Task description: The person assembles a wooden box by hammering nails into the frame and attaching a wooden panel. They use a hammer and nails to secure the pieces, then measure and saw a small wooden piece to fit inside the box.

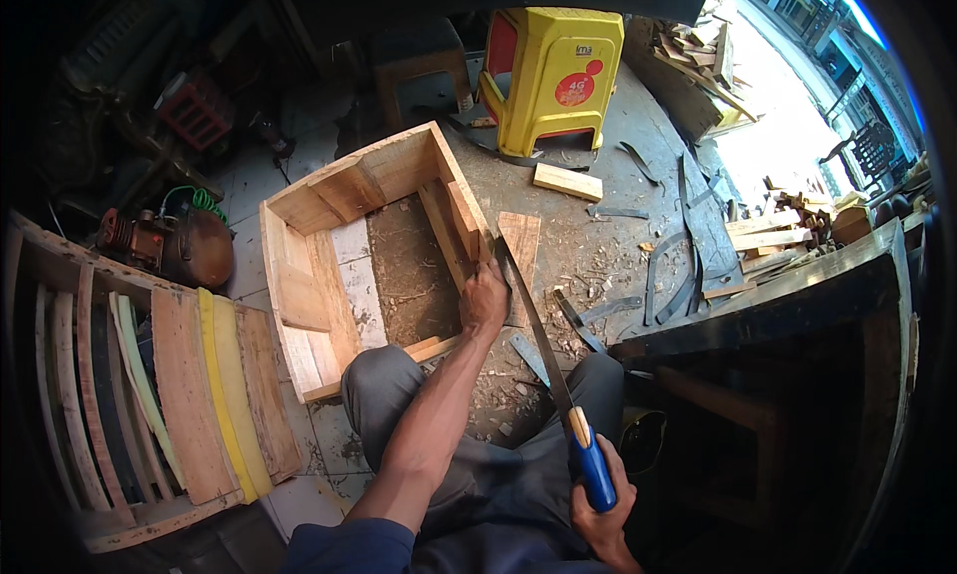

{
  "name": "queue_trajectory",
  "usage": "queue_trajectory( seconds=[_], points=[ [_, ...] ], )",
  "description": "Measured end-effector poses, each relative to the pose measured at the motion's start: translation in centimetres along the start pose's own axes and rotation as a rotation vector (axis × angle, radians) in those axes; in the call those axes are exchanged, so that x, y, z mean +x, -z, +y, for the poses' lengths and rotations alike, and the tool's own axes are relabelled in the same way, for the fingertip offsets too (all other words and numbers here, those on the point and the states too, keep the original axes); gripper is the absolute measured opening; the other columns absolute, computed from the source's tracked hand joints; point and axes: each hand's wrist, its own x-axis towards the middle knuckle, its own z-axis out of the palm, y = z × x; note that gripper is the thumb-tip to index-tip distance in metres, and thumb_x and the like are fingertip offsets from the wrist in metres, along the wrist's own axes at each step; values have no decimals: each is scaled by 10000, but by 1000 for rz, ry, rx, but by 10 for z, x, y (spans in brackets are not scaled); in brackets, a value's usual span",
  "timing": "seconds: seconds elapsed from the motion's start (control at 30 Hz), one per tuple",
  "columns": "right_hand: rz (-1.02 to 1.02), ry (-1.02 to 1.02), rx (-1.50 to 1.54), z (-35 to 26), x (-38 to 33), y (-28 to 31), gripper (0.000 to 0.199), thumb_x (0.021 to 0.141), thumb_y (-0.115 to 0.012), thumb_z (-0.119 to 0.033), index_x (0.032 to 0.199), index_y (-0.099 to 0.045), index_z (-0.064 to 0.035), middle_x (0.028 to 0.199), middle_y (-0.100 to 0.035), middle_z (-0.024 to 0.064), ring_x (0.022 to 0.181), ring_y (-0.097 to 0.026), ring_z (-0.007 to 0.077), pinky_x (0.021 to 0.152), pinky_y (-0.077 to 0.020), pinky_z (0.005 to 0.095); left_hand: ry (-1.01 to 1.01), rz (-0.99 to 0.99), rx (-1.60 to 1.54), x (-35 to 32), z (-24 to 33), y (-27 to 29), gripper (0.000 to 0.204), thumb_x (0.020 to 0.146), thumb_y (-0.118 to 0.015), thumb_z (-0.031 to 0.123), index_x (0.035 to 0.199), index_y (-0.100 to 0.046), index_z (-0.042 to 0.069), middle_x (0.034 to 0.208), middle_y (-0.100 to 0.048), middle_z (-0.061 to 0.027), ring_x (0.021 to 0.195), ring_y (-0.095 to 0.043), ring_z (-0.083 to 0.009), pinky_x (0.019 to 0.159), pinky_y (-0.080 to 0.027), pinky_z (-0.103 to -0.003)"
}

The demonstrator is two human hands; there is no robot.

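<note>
left hand (pixel 484 297): pressed down on the right wall of the wooden crate (pixel 329 230), fingers curled over the top edge, steadying it
right hand (pixel 598 499): wrapped tight round the blue handle of the handsaw (pixel 546 360), low by the lap
saw blade: angled up and left, tip at the crate's right wall, just beside the left hand
crate: open-topped, on the floor in front of the knees, sawdust inside
plank (pixel 520 240): flat, right against the crate's outer right side
yellow stool (pixel 551 74): beyond the crate, well apart
offcut (pixel 567 181): near the stool's feet
slatted frame (pixel 150 395): far left on the floor
</note>
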Motion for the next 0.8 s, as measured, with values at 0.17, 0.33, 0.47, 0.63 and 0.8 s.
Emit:
queue_trajectory(
  seconds=[0.17,0.33,0.47,0.63,0.8],
  points=[
    [2,-42,57,26,160,-99,586,822,-678,-56,1396,-564,-33,1006,-702,281,791,-726,397,675,-553,436,-71,-60,73,9,-24,-11,359,1054,-372,216,1025,-628,-34,1000,-703,-342,913,-707,-505,758,-578,-581],
    [0,18,-25,14,23,-22,696,730,-691,49,1412,-561,-1,1256,-713,213,1060,-754,306,905,-588,354,-33,8,7,4,2,0,368,1075,-407,253,1034,-632,-36,969,-710,-333,885,-722,-483,720,-585,-573],
    [33,10,36,8,25,-15,677,734,-661,40,1403,-560,40,1229,-725,214,1079,-749,293,911,-579,332,-71,36,14,0,5,4,331,1058,-403,196,1034,-636,-38,939,-709,-336,867,-726,-475,694,-586,-562],
    [22,-7,66,25,150,-102,572,827,-670,-58,1392,-582,-39,1033,-710,263,828,-733,412,696,-566,421,-79,37,85,6,-33,-13,298,1033,-410,159,1078,-633,-34,933,-712,-327,869,-721,-486,700,-587,-561],
    [21,14,-29,14,-17,1,673,729,-661,44,1397,-587,0,1241,-719,212,1034,-764,262,837,-595,330,19,4,23,1,4,3,379,1083,-423,300,1087,-641,-11,929,-710,-320,873,-716,-487,721,-586,-570]
  ],
)
